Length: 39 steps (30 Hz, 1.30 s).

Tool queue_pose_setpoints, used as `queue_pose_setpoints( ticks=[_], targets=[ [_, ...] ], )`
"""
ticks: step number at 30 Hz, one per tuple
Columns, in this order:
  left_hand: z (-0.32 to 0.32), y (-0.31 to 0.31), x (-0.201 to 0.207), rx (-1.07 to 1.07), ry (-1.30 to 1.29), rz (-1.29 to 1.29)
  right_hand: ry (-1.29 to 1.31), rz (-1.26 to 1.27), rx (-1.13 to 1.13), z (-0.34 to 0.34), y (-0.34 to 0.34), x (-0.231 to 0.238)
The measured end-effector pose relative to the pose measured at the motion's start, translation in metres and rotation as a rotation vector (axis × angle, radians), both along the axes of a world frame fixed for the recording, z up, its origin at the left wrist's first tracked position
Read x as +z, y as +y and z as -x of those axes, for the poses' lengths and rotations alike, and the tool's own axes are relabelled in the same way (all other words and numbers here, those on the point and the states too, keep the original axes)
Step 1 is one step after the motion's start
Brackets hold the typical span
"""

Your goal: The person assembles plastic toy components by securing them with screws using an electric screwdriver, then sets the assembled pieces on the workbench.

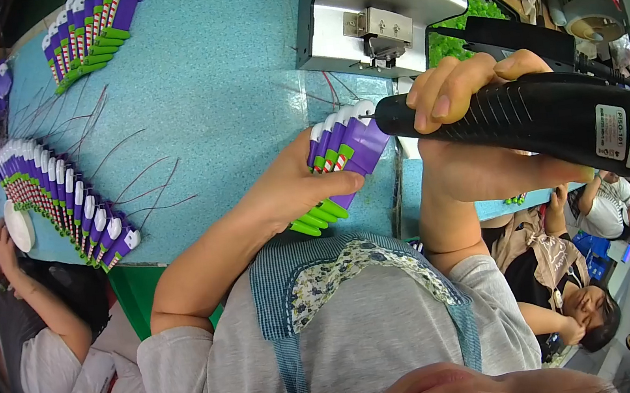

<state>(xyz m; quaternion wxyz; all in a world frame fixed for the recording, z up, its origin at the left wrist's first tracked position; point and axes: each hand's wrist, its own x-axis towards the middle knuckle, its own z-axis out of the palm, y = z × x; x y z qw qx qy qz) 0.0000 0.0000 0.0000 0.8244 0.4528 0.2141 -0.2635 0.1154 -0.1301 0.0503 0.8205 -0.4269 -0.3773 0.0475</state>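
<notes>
Head view: the left hand (pixel 294 187) grips a fanned stack of purple cards (pixel 338 163) over the blue table (pixel 220 82), while the right hand (pixel 470 108) is closed around a black power tool (pixel 552 121) whose tip meets the stack's top edge. More card rows (pixel 61 200) lie fanned on the table beside a grey machine (pixel 374 10).

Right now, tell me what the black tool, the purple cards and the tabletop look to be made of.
Black tool, gripped by the right hand: likely matte moulded plastic, with a ribbed grip and dull sheen.
Purple cards, fanned in the left hand: apparently glossy printed card or thin plastic; flat, with faint glare.
Tabletop: a speckled turquoise surface, perhaps laminate or a mat; hard to tell.
</notes>
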Motion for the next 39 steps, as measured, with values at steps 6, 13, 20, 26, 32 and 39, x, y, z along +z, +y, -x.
queue_pose_setpoints(
  ticks=[6, 13, 20, 26, 32, 39],
  targets=[
    [-0.008, -0.006, -0.006, 0.076, -0.060, -0.016, -0.014, -0.013, 0.081, -0.032, 0.000, 0.018],
    [-0.006, -0.006, -0.011, 0.058, -0.044, -0.014, 0.009, -0.026, 0.077, -0.044, 0.006, 0.007],
    [-0.006, -0.008, -0.002, 0.042, -0.063, 0.035, 0.109, 0.019, 0.070, -0.004, 0.005, 0.005],
    [-0.006, -0.006, -0.002, 0.030, -0.088, 0.078, 0.055, 0.013, 0.095, -0.004, 0.003, -0.009],
    [-0.007, -0.007, -0.009, 0.052, -0.094, 0.019, 0.110, 0.004, 0.066, -0.005, 0.006, -0.002],
    [-0.010, -0.006, -0.010, 0.086, -0.153, -0.016, -0.062, -0.031, 0.071, -0.053, 0.009, 0.016]
  ],
)
